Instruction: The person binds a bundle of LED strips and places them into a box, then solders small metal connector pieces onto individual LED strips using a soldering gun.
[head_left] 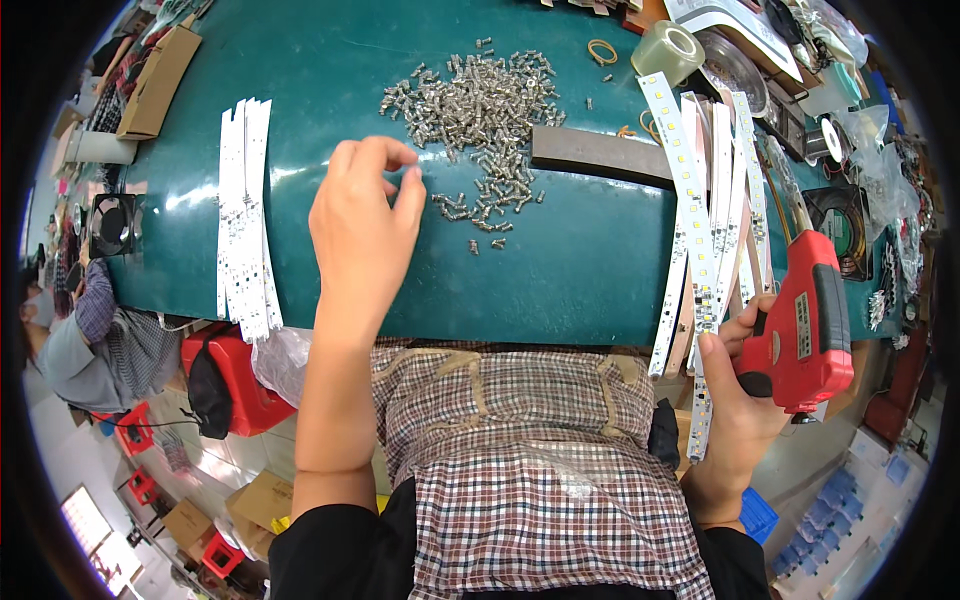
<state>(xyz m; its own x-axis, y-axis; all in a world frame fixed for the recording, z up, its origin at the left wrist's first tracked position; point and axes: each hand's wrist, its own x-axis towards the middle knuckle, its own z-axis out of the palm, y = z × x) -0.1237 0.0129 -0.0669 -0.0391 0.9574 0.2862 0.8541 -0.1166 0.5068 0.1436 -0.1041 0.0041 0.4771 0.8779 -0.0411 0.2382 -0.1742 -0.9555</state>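
My left hand (365,215) hovers over the green table, just left of a pile of small metal fittings (475,105). Its thumb and forefinger tips are drawn together in a pinch; whether anything tiny is between them I cannot make out. In my right hand (745,405) a long white LED strip board (690,185) is gripped between thumb and fingers, its lower end sticking out past the table's front edge. A red and black gun-shaped hand tool (815,325) is right against that hand; part of its grip is hidden, and I cannot tell whether it is held too.
More strip boards (742,190) lie behind the held one, and a stack of them (245,220) sits at the left. A dark rectangular bar (600,155) lies beside the fittings. Clear tape (668,52), a solder spool (825,140) and a black fan (838,228) crowd the right side.
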